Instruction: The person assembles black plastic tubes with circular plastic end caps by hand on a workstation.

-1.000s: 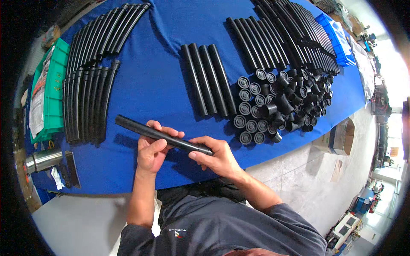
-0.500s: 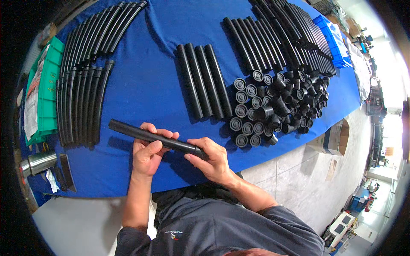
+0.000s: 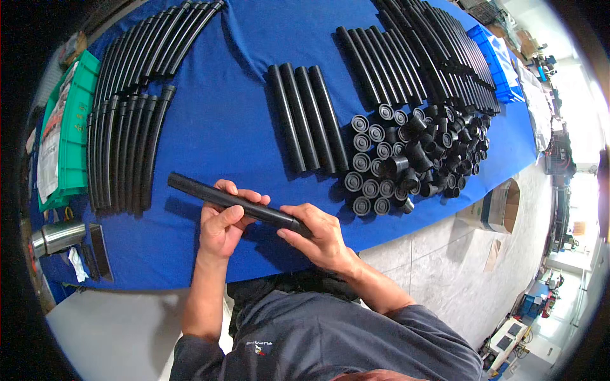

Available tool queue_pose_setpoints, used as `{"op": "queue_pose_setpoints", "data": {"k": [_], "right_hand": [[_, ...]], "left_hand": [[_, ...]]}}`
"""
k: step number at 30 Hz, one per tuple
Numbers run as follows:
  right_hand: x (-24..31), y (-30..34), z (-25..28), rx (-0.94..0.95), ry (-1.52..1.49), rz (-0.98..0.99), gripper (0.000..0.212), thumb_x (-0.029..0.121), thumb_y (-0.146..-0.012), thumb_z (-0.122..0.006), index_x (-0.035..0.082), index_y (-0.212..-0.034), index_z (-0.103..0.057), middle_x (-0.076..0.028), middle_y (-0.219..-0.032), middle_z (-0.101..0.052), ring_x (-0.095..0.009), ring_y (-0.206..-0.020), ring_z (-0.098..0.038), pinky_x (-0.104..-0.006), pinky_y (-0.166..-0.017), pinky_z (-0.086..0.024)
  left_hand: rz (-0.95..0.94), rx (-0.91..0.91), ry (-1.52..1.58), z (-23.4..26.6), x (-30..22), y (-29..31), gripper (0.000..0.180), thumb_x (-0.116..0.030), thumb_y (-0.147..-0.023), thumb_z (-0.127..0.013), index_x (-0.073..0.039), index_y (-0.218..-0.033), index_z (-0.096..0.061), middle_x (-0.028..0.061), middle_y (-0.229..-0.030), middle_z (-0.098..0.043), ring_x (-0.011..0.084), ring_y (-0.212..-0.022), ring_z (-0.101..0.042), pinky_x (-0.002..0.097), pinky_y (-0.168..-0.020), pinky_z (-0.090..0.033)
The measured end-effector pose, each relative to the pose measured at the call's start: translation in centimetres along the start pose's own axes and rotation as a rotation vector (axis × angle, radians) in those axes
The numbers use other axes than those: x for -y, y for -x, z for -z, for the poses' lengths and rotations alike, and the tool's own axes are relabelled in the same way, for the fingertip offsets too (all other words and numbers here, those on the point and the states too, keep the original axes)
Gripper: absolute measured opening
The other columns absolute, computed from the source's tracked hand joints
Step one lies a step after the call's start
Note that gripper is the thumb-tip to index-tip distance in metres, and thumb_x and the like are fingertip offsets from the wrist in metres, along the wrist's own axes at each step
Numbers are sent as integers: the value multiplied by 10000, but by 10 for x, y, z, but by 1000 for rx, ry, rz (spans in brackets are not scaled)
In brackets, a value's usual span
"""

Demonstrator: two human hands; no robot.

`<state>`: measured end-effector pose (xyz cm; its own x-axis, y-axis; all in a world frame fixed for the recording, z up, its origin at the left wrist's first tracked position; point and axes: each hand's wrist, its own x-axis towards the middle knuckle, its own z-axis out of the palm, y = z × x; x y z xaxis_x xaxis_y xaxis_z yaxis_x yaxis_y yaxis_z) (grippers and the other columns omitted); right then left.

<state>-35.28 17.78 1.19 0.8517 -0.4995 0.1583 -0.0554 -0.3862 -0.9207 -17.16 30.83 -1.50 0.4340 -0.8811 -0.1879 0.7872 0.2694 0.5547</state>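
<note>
A black tube (image 3: 194, 188) is held slantwise above the blue-covered table, its bare end pointing left. My left hand (image 3: 219, 233) is closed round the tube's middle, thumb on the near side and fingers behind. At the tube's right end, a black end cap (image 3: 296, 225) shows past a thin seam. My right hand (image 3: 321, 236) grips this cap, and the palm hides its far end. Beyond my hands, several loose black tubes (image 3: 307, 120) lie side by side. A spread of black end caps (image 3: 383, 150) sits to their right, some upright in rows, others heaped.
Capped black tubes (image 3: 130, 152) lie in two rows at the left, beside a green bin (image 3: 75, 136). More tubes (image 3: 381, 66) are stacked at the far right, near a blue crate (image 3: 495, 63). A metal cylinder (image 3: 63, 238) is at the left edge; a cardboard box (image 3: 505, 206) stands on the floor.
The tube and both hands keep the same grip and pose. The whole view has shifted slightly; nothing has been let go or picked up.
</note>
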Motion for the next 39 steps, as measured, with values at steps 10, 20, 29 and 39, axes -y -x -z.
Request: {"op": "queue_pose_setpoints", "data": {"k": [10, 20, 29, 39], "right_hand": [[-8, 2, -6, -84, 45, 53, 411, 165, -875, -769, -13, -1214, -619, -186, -969, -661, -340, -856, -672, -395, -734, -536], [-2, 3, 0, -21, 3, -70, 401, 170, -859, -785, -9, -1189, -643, -173, -993, -672, -304, -873, -687, -367, -742, -534], [-1, 2, -3, -127, 161, 143, 418, 145, -850, -791, -12, -1203, -632, -184, -996, -667, -330, -856, -680, -390, -732, -543], [2, 4, 2, -48, 85, 54, 426, 137, -854, -777, -12, -1221, -619, -190, -1019, -667, -342, -897, -688, -396, -774, -552]], "left_hand": [[16, -71, -18, -16, 2, -2, 391, 7, -855, -720, -71, -1155, -481, 231, -1137, -676, 408, -1145, -654, 527, -976, -579], [25, -14, -58, -6, 1, 0, 441, -56, -854, -753, -75, -1197, -477, 233, -1163, -670, 408, -1154, -649, 542, -961, -578], [30, -9, -39, -7, 2, -1, 412, -32, -861, -736, -65, -1176, -473, 248, -1164, -664, 415, -1151, -649, 537, -939, -596], [36, -1, -26, -5, 2, -1, 398, -42, -878, -724, -64, -1183, -469, 268, -1194, -654, 422, -1146, -650, 522, -915, -610]]}}
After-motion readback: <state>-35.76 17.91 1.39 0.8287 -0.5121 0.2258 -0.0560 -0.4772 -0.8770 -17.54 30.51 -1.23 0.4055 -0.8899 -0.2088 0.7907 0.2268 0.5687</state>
